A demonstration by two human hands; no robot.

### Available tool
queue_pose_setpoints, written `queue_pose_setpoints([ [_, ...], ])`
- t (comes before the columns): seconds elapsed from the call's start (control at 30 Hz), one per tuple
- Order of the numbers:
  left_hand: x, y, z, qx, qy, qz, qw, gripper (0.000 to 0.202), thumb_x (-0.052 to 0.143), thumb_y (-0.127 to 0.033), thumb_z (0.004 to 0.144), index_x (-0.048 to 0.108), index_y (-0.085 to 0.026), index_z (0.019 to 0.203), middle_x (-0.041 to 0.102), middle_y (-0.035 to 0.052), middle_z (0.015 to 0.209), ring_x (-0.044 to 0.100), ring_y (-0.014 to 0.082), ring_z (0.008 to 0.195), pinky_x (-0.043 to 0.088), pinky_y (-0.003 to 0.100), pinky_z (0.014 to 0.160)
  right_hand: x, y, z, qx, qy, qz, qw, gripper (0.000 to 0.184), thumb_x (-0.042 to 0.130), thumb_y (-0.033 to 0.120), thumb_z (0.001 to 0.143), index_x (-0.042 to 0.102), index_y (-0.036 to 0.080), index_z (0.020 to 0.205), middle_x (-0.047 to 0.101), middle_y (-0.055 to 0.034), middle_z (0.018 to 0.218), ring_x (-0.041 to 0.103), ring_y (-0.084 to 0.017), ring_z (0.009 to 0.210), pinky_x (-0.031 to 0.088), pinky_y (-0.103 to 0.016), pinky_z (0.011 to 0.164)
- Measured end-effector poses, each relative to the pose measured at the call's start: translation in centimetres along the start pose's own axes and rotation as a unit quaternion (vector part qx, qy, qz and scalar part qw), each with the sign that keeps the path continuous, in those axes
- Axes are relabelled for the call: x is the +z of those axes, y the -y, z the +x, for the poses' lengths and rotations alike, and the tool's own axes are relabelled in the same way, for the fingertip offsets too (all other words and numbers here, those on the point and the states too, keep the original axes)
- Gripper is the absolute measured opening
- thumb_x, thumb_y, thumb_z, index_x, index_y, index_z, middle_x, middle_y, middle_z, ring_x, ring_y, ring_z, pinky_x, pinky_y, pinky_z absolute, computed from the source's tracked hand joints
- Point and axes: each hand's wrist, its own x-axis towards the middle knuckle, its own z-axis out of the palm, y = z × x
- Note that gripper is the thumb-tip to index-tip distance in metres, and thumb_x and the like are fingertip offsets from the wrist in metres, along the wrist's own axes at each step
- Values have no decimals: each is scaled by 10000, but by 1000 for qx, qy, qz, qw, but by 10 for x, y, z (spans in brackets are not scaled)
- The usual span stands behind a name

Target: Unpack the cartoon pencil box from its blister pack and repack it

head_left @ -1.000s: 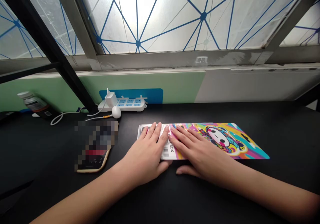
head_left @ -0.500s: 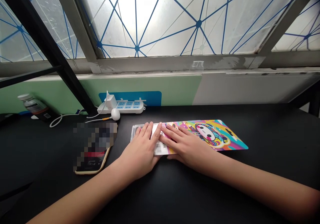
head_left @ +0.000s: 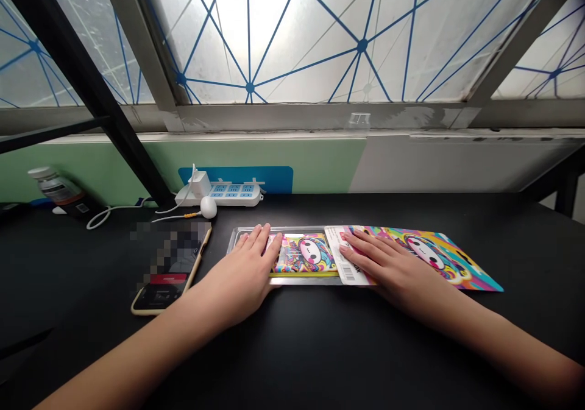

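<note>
My left hand [head_left: 249, 264] lies over the left end of a clear plastic blister tray [head_left: 301, 281], fingers straight on top and thumb at the near edge. Inside the tray sits a flat item [head_left: 306, 253] printed with a cartoon face in bright colours; my fingers cover its left end. My right hand [head_left: 393, 267] grips a colourful printed card [head_left: 443, 254], its fingers flat on top and its thumb mostly hidden at the near edge. The card's white barcode end overlaps the right end of the tray, while the rest reaches out to the right.
A phone [head_left: 167, 288] rests on the black table left of my left hand. Behind it are a white power strip [head_left: 235, 195] with a plug, a round white object [head_left: 208, 208] and a cable. A bottle [head_left: 59, 190] leans near a black post [head_left: 123, 142].
The card has slid to the right with my right hand, uncovering the printed item in the tray. My left hand has shifted slightly left and stays on the tray's end.
</note>
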Motion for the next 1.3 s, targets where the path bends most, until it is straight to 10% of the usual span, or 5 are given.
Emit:
queue_pose_setpoints([
  [0.27, -10, -6, 0, -45, -13, -45, 998, 978, 453, -782, 895, 372, -55, 1545, 181, 278, 1647, 158, 433, 1530, 285, 637, 1176, 0, 11, 15, -18, 2, 2, 1000, 567, 435, 131, 985, 402, 221, 1544, 454, -152, 1577, 399, -367, 1459, 455, -606, 1086],
  [0.43, 4, -13, 13, -12, -76, -36, 996, 793, 280, -708, 995, 323, -181, 1586, 210, 176, 1673, 143, 396, 1549, 213, 717, 1162, -3, 16, 26, -13, -1, -11, 1000, 527, 497, 209, 988, 452, 172, 1511, 488, -208, 1539, 446, -403, 1420, 458, -613, 1078],
  [0.9, 0, 11, 14, 2, 3, -68, 998, 757, 181, -727, 996, 212, -301, 1621, 74, 28, 1699, 71, 318, 1572, 139, 658, 1214, -1, 1, 5, -55, -31, -11, 998, 622, 394, 93, 1017, 253, 209, 1611, 476, -123, 1559, 438, -279, 1445, 425, -515, 1155],
  [1.3, 1, 27, 18, -32, 6, -117, 993, 634, 211, -577, 1055, 205, -297, 1624, 79, 37, 1706, 13, 308, 1573, 79, 684, 1204, -30, -17, -10, 12, -68, -52, 996, 744, 372, -9, 928, 269, 279, 1607, 518, -77, 1538, 520, -275, 1386, 465, -502, 1090],
])
